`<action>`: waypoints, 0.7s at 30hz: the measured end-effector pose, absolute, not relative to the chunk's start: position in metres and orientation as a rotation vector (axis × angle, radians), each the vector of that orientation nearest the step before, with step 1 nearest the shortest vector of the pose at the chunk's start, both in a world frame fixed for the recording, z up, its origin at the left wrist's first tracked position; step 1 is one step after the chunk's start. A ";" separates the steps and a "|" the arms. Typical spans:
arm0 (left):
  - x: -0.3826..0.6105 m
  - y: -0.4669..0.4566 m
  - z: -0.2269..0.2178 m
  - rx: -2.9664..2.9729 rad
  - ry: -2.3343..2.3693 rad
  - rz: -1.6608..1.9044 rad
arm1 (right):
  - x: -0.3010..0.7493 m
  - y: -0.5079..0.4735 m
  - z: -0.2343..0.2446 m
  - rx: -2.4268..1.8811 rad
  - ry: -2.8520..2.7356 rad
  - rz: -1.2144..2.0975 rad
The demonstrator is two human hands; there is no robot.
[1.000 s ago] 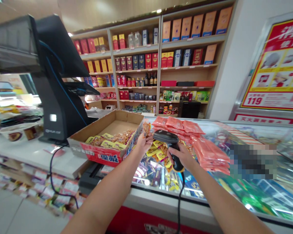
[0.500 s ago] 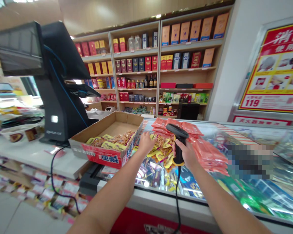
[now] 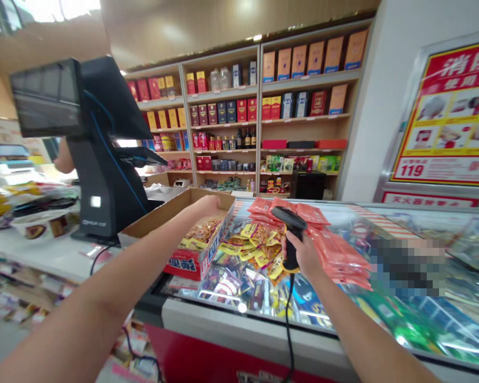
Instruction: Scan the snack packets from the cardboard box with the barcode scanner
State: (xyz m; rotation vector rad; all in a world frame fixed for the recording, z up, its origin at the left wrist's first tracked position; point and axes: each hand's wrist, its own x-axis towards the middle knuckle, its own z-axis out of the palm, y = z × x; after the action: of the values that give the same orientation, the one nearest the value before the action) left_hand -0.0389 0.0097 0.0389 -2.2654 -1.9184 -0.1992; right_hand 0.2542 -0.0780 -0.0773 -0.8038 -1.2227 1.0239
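Observation:
My right hand [image 3: 301, 252] is wrapped round the handle of a black and yellow barcode scanner [image 3: 290, 229], held upright over the glass counter, its cable hanging down. My left hand [image 3: 208, 204] is at the far right part of an open cardboard box [image 3: 186, 265] with a red and blue printed front. Its fingers are hidden, so I cannot tell whether they grip anything. Small yellow snack packets [image 3: 197, 236] lie inside the box, partly behind my left arm. More yellow snack packets [image 3: 259, 242] are heaped on the glass beside it. Orange-red packets [image 3: 339, 250] are stacked right of the scanner.
The glass counter [image 3: 223, 298] holds goods under its top. A black checkout terminal [image 3: 104, 175] stands at the left on a white counter [image 3: 59, 250]. Shelves [image 3: 259, 127] of boxed goods and bottles line the back. Part of another person's arm [image 3: 64, 157] shows behind the terminal.
My left hand has moved from the heaped snack packets, left and away from me, to the box's far part. My right hand keeps the scanner in nearly the same place.

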 end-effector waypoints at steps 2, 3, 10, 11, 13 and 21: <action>-0.060 0.020 0.025 -2.319 -1.946 0.111 | 0.254 -0.077 -0.078 -0.797 -1.220 1.024; -0.069 0.023 0.016 -2.318 -1.986 0.208 | 0.254 -0.077 -0.078 -0.793 -1.216 1.025; -0.088 0.036 -0.025 -2.183 -2.220 0.219 | 0.255 -0.077 -0.078 -0.813 -1.244 0.991; -0.087 0.037 -0.025 -2.173 -2.204 0.171 | 0.255 -0.077 -0.078 -0.817 -1.249 0.990; -0.084 0.039 -0.024 -2.165 -2.198 0.079 | 0.255 -0.077 -0.079 -0.822 -1.252 0.990; -0.082 0.029 -0.008 -2.127 -2.565 -0.085 | 0.255 -0.074 -0.079 -0.791 -1.259 0.971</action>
State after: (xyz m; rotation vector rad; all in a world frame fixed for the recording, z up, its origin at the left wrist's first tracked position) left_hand -0.0822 0.0287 -0.0080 -2.1275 -2.5647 -0.0847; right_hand 0.2550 -0.0741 -0.0794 -0.7914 -1.2593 0.9713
